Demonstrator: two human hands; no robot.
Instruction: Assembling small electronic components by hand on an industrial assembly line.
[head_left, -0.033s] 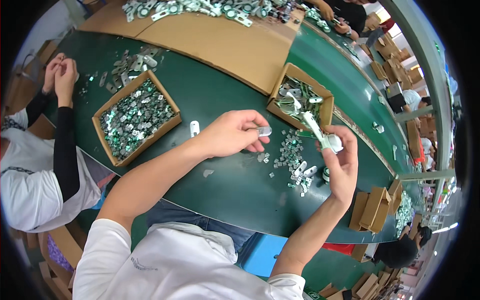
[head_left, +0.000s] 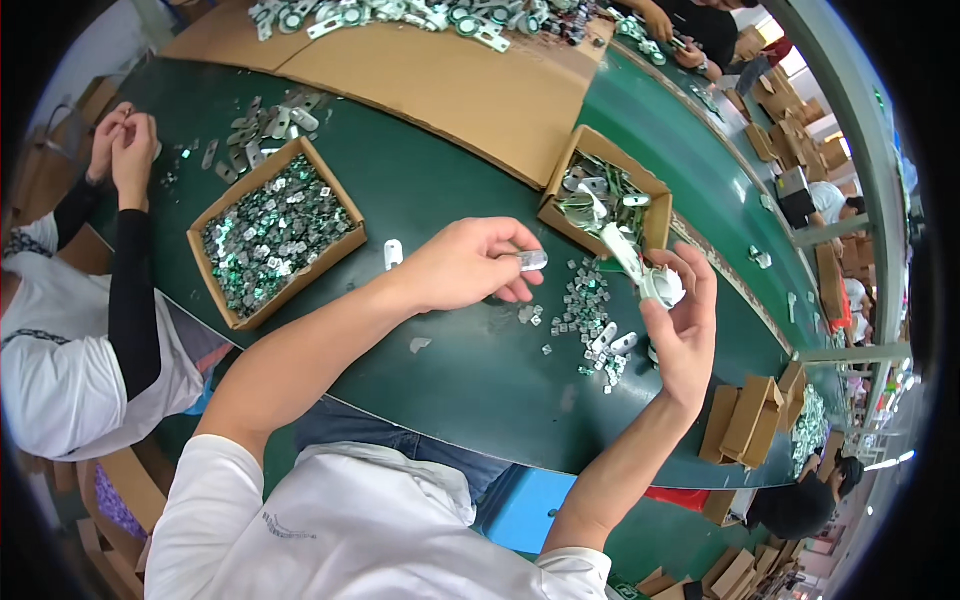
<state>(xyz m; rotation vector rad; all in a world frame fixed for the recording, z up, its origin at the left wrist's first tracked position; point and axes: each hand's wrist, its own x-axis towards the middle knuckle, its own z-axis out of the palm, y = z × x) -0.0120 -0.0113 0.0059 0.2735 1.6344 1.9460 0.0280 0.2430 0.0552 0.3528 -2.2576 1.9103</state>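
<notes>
My left hand (head_left: pixel 478 264) pinches a small oblong silvery piece (head_left: pixel 532 260) between thumb and fingers, above the green table. To its right, my right hand (head_left: pixel 684 325) grips a white plastic part (head_left: pixel 625 252) with a long arm and a round end, thumb below and fingers above. The arm of that part points up and left, in front of an open cardboard box (head_left: pixel 655 232) of thin strips and oblong pieces. Between and below my hands lies a loose pile of tiny square pieces (head_left: pixel 583 300). A few white oblong pieces (head_left: pixel 605 337) rest beside the pile.
Left of my arm stands a cardboard box (head_left: pixel 345 240) full of tiny metallic squares. Another white oblong piece (head_left: pixel 393 254) lies near my left wrist. A large cardboard sheet (head_left: pixel 430 100) and heaped white parts (head_left: pixel 400 18) cover the far side. A co-worker's hands (head_left: pixel 125 150) are at left.
The white part in my right hand has turned slightly, and its round end shows a different side. My left hand keeps nearly the same place and hold.
</notes>
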